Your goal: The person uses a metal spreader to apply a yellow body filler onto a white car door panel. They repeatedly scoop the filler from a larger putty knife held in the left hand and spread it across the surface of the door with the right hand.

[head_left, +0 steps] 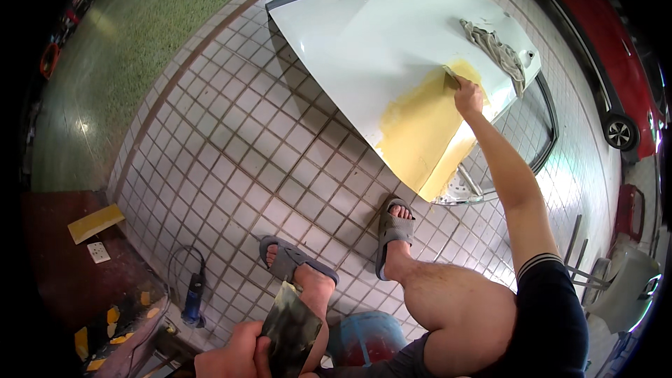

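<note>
A white car door [364, 35] lies ahead of me, its outer panel facing up. Yellow filler [420, 122] is spread over the end of the panel nearest the window frame. My right hand [469, 99] reaches across and grips a small putty spreader [449, 80], whose blade meets the far edge of the filler. Down at the lower edge, my left hand [236, 350] is closed on a dark, smeared putty board [291, 332], held over my left leg. A crumpled grey rag [498, 50] lies on the door beyond my right hand.
My sandalled feet stand on white floor tiles [266, 161]. A blue power tool [192, 299] with a cord lies at left, near a dark red cabinet [49, 259]. A blue bucket [367, 336] stands between my legs. A red car [595, 35] is at far right.
</note>
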Available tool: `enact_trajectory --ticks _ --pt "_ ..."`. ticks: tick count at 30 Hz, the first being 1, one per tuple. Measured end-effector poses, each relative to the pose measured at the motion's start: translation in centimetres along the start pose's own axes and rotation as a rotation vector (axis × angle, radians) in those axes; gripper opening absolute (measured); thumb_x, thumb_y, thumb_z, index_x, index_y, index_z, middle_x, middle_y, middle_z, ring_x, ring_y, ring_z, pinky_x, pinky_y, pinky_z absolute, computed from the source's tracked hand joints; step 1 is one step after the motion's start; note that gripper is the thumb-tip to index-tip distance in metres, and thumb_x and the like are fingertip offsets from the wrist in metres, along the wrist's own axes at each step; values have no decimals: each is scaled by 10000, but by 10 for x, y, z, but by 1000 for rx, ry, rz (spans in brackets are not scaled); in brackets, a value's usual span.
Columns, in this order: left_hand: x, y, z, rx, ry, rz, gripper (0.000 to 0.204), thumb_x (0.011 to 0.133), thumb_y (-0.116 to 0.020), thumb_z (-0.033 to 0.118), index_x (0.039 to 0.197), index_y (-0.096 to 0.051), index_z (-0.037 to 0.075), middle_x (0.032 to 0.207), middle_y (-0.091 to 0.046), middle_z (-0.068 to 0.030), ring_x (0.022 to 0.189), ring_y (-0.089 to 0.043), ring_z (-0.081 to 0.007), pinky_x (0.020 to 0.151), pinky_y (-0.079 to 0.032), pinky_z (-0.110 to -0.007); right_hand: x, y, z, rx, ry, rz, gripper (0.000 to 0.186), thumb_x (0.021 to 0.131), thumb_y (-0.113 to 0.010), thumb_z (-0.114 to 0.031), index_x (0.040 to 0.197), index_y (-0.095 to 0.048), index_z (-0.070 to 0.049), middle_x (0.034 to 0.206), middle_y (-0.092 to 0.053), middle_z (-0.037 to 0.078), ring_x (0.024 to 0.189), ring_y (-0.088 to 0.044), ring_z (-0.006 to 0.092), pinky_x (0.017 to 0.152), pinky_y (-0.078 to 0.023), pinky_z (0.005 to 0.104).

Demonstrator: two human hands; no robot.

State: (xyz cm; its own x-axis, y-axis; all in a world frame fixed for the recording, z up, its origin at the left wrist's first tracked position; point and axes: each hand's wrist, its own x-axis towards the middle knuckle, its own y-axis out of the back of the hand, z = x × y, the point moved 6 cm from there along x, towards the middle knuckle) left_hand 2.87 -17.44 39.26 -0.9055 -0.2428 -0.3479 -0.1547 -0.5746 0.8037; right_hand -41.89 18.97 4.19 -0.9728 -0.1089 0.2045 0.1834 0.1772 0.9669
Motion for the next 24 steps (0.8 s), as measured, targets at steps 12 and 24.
enact_trajectory --ticks 12,24 --pt "-13 0 3 0 -28 23 149 993 -499 167 1068 -591 77 751 -601 -229 673 -583 -445 574 -429 -506 -50 3 -51 43 -35 -58 381 888 -459 -72 1205 -655 -152 1048 -697 187 955 -670 385 854 -535 471" --pt "-31 -1 -16 -22 -64 67 126 978 -502 142 1031 -582 61 709 -581 -228 652 -574 -447 564 -411 -508 -106 8 -96 121 27 -3 386 885 -456 -58 1218 -642 -117 1231 -648 137 1039 -652 353 901 -526 440"
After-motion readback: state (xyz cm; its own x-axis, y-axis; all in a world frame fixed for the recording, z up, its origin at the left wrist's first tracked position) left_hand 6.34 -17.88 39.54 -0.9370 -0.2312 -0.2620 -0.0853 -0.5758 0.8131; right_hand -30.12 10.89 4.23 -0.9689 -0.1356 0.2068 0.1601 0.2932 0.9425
